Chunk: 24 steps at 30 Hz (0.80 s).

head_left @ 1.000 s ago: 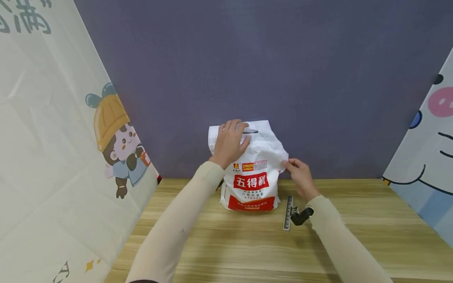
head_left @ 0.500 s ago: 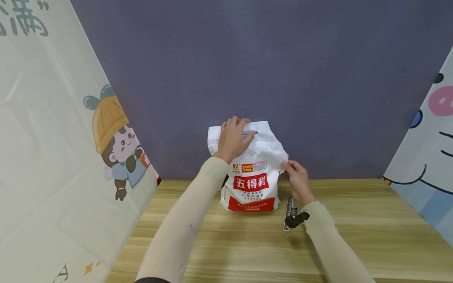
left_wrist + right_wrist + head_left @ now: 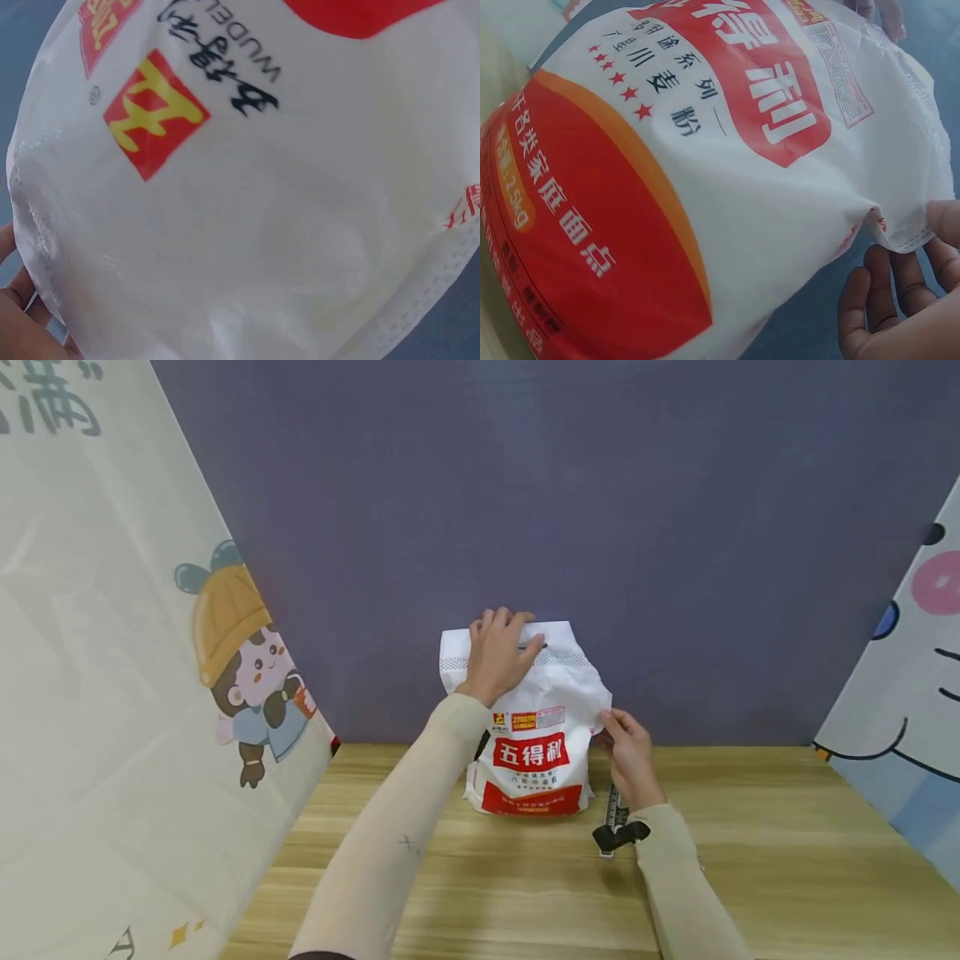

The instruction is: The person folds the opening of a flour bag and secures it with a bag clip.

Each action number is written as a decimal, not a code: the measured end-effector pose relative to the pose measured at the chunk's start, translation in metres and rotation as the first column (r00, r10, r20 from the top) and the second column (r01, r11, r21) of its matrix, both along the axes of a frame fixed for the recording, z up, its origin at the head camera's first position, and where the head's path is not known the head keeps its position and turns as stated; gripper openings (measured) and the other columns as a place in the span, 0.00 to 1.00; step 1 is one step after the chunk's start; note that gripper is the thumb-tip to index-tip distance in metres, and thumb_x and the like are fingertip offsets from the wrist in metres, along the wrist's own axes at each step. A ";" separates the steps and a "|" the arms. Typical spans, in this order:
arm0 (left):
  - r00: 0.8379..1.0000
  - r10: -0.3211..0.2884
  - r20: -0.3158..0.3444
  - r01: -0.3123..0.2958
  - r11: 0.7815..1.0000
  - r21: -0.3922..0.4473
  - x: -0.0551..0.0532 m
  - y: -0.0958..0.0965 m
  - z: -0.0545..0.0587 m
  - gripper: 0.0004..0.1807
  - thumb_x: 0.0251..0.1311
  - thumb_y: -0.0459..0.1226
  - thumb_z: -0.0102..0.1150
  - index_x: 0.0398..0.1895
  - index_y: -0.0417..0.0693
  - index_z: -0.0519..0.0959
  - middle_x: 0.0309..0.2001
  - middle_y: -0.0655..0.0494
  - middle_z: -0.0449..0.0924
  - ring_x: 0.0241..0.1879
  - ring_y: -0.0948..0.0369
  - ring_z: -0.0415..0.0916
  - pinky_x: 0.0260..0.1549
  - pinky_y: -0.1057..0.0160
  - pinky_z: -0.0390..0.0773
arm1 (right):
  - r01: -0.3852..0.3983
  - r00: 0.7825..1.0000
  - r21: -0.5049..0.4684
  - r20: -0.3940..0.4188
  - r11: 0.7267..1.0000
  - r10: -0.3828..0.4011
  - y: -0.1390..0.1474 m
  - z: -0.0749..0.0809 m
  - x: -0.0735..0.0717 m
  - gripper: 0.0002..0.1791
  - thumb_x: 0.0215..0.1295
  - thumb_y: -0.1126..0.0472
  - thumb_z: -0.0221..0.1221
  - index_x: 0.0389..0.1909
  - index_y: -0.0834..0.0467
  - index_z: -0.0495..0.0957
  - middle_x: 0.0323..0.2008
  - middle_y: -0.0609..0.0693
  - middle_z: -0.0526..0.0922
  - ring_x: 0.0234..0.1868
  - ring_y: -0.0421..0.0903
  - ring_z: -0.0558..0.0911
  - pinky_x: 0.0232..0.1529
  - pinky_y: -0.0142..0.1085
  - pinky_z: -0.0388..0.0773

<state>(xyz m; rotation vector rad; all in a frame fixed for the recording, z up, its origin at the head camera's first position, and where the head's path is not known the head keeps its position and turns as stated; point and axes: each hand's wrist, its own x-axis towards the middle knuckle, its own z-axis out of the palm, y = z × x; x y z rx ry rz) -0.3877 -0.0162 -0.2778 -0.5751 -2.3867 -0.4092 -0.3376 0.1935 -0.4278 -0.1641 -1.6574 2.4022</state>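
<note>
A white flour bag [image 3: 529, 752] with red panels and a handle slot stands upright on the table. My left hand [image 3: 501, 656] grips its top edge beside the slot, fingers over the edge and thumb apart in front. My right hand [image 3: 632, 756] pinches the loose right edge of the bag between thumb and fingers. In the right wrist view, that hand [image 3: 904, 307] has its thumb on the crimped edge. The left wrist view is filled by the bag's printed front [image 3: 225, 202], with part of a hand [image 3: 30, 322] at the lower left edge.
A narrow dark strip with pale markings [image 3: 613, 806], ruler-like, lies on the wooden table [image 3: 765, 852] under my right wrist. A black wrist camera [image 3: 621, 837] partly covers it. A grey-blue panel [image 3: 675, 527] rises behind; printed cartoon sheets [image 3: 90, 652] stand at both sides.
My left hand has shifted slightly right along the bag's top. My right wrist has swung left, covering more of the strip. The bag stays in place.
</note>
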 end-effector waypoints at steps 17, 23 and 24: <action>0.999 -0.003 -0.051 0.003 1.000 -0.003 -0.001 0.006 -0.002 0.21 0.74 0.54 0.51 0.60 0.56 0.80 0.47 0.55 0.76 0.52 0.56 0.69 0.59 0.52 0.65 | 0.037 0.999 -0.030 -0.009 0.999 -0.037 0.000 0.000 0.001 0.03 0.72 0.55 0.61 0.36 0.47 0.81 0.32 0.38 0.82 0.36 0.37 0.80 0.46 0.32 0.79; 0.995 -0.015 -0.104 0.016 1.000 0.007 -0.003 0.006 -0.003 0.16 0.74 0.51 0.54 0.54 0.56 0.81 0.46 0.57 0.77 0.50 0.57 0.70 0.60 0.52 0.65 | 0.103 0.995 0.006 0.000 0.995 -0.103 -0.003 0.004 0.004 0.04 0.71 0.56 0.63 0.34 0.44 0.83 0.33 0.37 0.79 0.35 0.37 0.77 0.41 0.30 0.77; 0.994 -0.019 -0.112 0.020 1.000 0.008 -0.003 0.006 -0.003 0.15 0.74 0.51 0.54 0.53 0.56 0.81 0.46 0.57 0.77 0.50 0.57 0.70 0.60 0.52 0.66 | 0.112 0.994 0.017 0.000 0.994 -0.112 -0.003 0.004 0.004 0.05 0.71 0.56 0.63 0.34 0.44 0.83 0.32 0.37 0.79 0.34 0.37 0.76 0.40 0.29 0.76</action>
